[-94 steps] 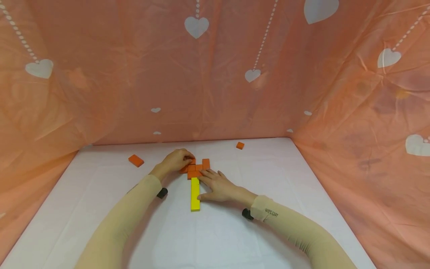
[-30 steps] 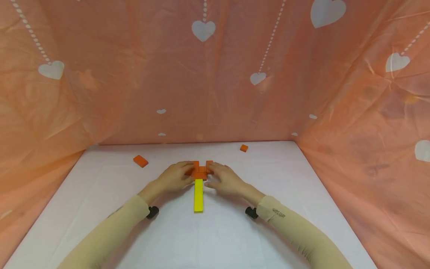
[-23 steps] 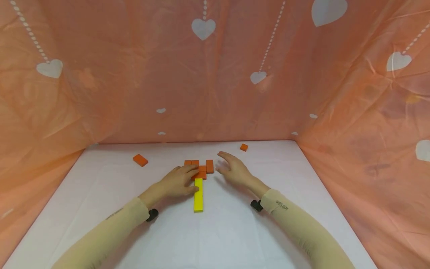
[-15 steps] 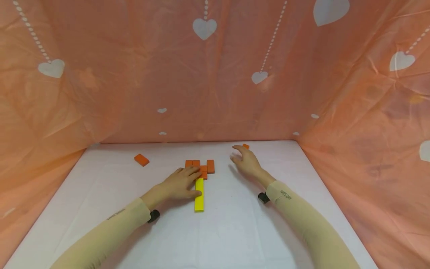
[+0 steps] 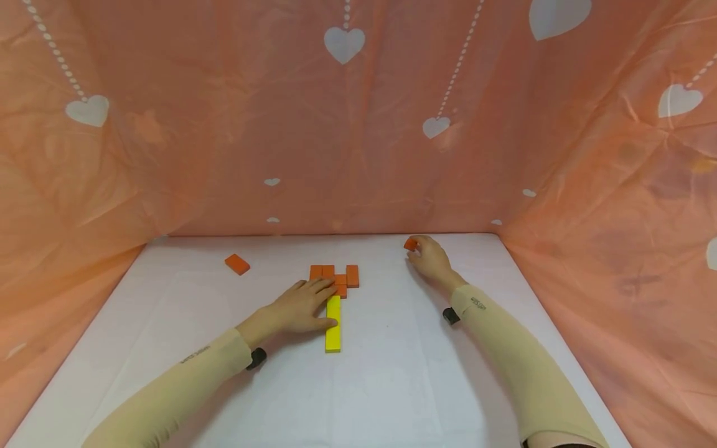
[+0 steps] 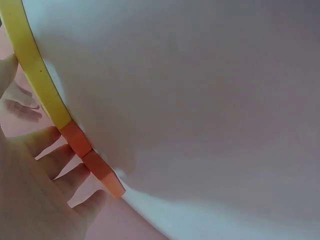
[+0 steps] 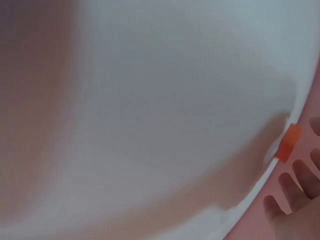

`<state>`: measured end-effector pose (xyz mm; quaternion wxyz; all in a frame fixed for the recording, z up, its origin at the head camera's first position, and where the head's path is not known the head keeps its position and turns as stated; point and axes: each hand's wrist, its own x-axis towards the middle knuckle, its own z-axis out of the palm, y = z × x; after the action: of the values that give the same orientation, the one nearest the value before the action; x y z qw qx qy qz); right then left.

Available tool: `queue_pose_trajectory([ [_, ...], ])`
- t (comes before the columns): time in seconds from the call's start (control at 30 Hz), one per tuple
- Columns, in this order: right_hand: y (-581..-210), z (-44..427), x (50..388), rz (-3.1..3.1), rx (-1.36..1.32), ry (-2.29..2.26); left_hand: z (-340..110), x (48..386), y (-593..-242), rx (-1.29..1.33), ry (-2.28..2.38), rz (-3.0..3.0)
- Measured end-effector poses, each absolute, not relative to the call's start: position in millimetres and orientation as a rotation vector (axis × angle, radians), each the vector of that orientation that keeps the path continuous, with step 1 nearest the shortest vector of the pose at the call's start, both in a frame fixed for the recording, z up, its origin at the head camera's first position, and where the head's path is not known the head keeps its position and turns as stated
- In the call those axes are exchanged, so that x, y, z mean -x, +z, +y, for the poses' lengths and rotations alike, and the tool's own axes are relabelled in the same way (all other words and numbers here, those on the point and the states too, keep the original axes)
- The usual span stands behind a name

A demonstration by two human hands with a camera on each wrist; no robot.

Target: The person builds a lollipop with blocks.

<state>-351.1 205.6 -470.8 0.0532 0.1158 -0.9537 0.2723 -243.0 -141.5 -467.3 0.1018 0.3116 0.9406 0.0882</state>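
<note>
My left hand [image 5: 297, 308] lies over the left part of several flat orange blocks [image 5: 340, 285], its fingers reaching across them. Its thumb touches the long yellow block [image 5: 333, 342] that runs toward me below them. Close up in the left wrist view, the spread fingertips of the left hand [image 6: 37, 185] meet the side of the orange blocks [image 6: 77, 140], in line with the yellow block [image 6: 37, 75]. At the back right, my right hand [image 5: 432, 258] has thumb and forefinger around a small orange block [image 5: 410, 244]. The right wrist view shows the fingers apart from that block [image 7: 289, 143].
Another orange block [image 5: 238, 264] lies at the back left of the white table [image 5: 386, 386]. Pink heart-patterned cloth [image 5: 358, 155] stands behind the table and at both sides.
Both hands were at the orange blocks. The right hand has moved away to the small block at the back right; the left hand has slid onto the yellow block and beside it.
</note>
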Motion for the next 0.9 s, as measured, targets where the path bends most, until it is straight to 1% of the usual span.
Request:
queue_pose_trajectory([
  [0.2,-476,213,360,-2.951,-0.346,0.737,-143,243,-467,-0.944,0.254,2.782],
  [0.4,-475,211,361,-2.955,-0.324,0.691,-144,243,-468,-0.936,0.240,2.782],
  [0.77,-476,209,366,-2.926,-0.164,0.807,-140,242,-464,-0.924,0.228,2.784],
  [0.9,-475,207,366,-2.907,-0.162,0.816,-140,242,-463,-0.914,0.229,2.784],
])
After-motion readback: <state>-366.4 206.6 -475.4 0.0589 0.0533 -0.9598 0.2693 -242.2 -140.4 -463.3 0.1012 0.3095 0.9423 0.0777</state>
